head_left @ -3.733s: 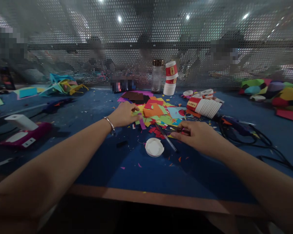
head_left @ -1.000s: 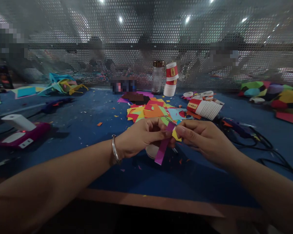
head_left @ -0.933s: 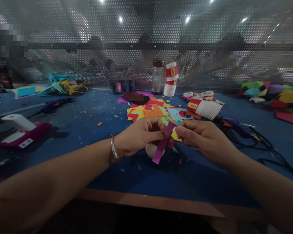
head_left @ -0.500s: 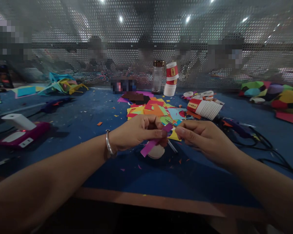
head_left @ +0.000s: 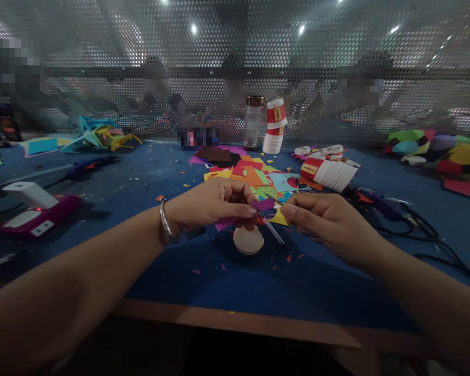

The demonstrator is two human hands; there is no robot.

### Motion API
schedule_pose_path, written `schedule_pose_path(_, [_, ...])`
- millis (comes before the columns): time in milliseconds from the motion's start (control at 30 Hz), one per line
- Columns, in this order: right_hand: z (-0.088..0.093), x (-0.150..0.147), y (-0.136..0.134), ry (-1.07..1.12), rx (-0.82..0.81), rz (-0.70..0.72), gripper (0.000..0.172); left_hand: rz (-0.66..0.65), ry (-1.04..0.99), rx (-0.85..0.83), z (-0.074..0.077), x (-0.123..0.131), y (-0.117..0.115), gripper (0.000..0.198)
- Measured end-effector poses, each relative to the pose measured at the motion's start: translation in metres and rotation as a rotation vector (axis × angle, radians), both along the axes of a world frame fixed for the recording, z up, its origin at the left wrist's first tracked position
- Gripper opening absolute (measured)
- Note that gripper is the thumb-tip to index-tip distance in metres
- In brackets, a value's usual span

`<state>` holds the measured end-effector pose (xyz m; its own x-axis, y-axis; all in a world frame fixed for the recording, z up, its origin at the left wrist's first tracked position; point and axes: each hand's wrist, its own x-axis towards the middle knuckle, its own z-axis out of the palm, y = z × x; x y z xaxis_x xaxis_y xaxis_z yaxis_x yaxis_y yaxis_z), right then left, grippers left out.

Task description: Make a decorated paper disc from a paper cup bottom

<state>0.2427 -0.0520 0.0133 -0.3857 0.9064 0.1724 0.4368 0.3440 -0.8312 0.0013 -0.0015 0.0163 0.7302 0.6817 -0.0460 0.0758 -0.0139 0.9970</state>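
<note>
My left hand (head_left: pixel 231 203), a silver bangle on its wrist, pinches a purple paper strip (head_left: pixel 265 204) between thumb and fingers. One end of the strip sticks out towards my right hand; part of it is covered by my fingers. My right hand (head_left: pixel 311 216) is closed on slim pointed tweezers (head_left: pixel 273 199), whose two tips lie close to the strip's end. Whether the tips touch the paper I cannot tell. Below my left hand sits a round whitish lid-like piece (head_left: pixel 249 241) on the blue table. A clear glue stick (head_left: pixel 273 230) lies beside it.
Coloured paper sheets (head_left: pixel 250 175) are piled behind my hands. Stacked paper cups (head_left: pixel 329 173) lie at the right; others stand by a glass bottle (head_left: pixel 253 125). Blue glue guns (head_left: pixel 384 204) with black cables lie on both sides. A purple power strip (head_left: pixel 65 209) is at left.
My left hand has shifted slightly left and turned the purple strip flatter, uncovering more of the round piece and the glue stick. My right hand has hardly moved.
</note>
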Motion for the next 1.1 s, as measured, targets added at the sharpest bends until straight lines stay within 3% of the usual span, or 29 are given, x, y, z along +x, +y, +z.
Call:
schedule_pose_path(367, [0.0,0.0,0.002,-0.051,-0.011,-0.017,0.058,0.148,0.036,0.144,0.007,-0.013,0.011,0.017])
schedule_pose_path(633, [-0.001,0.0,0.004,-0.057,-0.013,-0.035,0.059,0.178,0.042,0.158,0.008,-0.011,0.01,0.014])
schedule_pose_path(900, [-0.003,0.001,0.004,0.095,-0.132,-0.155,0.055,0.212,0.053,0.118,0.004,-0.005,0.005,0.013])
schedule_pose_path(1100, [-0.005,-0.003,0.004,0.163,-0.173,-0.174,0.056,0.296,-0.057,-0.009,-0.001,0.006,-0.003,0.009])
